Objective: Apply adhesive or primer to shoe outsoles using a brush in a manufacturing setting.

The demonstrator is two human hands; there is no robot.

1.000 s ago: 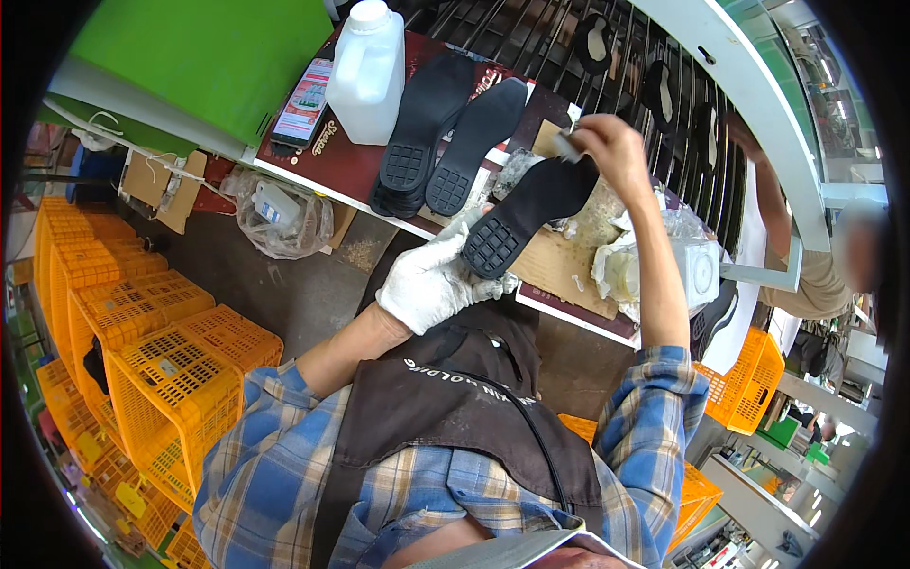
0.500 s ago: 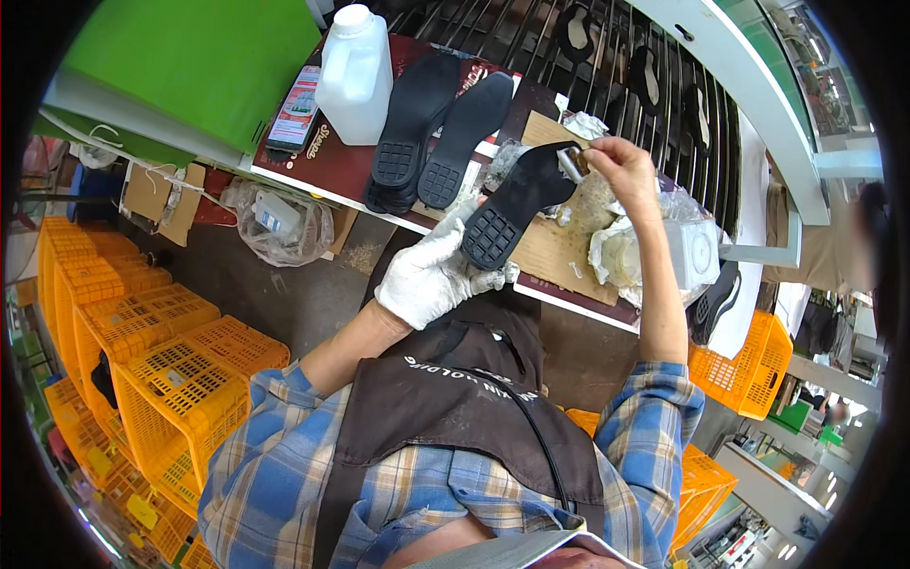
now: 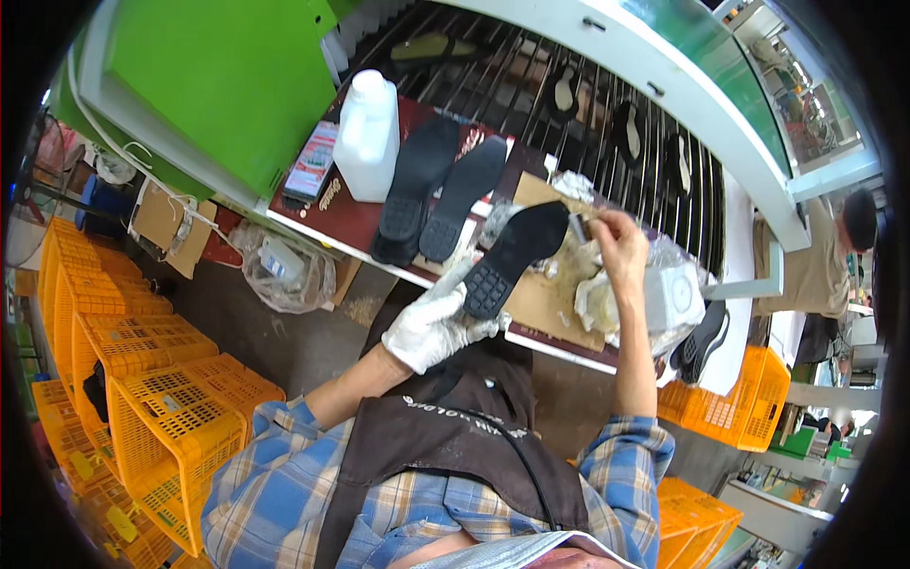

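In my white-gloved left hand (image 3: 425, 330) is a black shoe sole (image 3: 517, 254), gripped at its grid-patterned heel, its toe pointing up and right. My bare right hand (image 3: 621, 248) pinches a small flat brush (image 3: 578, 228) just beside the sole's toe end. Its bristles are hard to make out from here. Left of the held sole, a stack of black soles (image 3: 417, 185) lies on the bench, and a single black sole (image 3: 464, 194) leans next to it. Under the brush lies a piece of cardboard (image 3: 545, 308) with crumpled, stained material on it.
A white plastic jug (image 3: 368, 137) stands at the bench's left, beside a phone-like box (image 3: 311, 161). Behind the bench, metal rollers (image 3: 517, 76) carry shoe parts. A clear plastic container (image 3: 673, 296) sits at right. Orange crates (image 3: 180, 398) are stacked at left; a person (image 3: 806, 261) stands far right.
My view has shifted, so the bench sits lower in the picture. The brush has come slightly away from the sole's toe edge. My left hand keeps hold of the sole.
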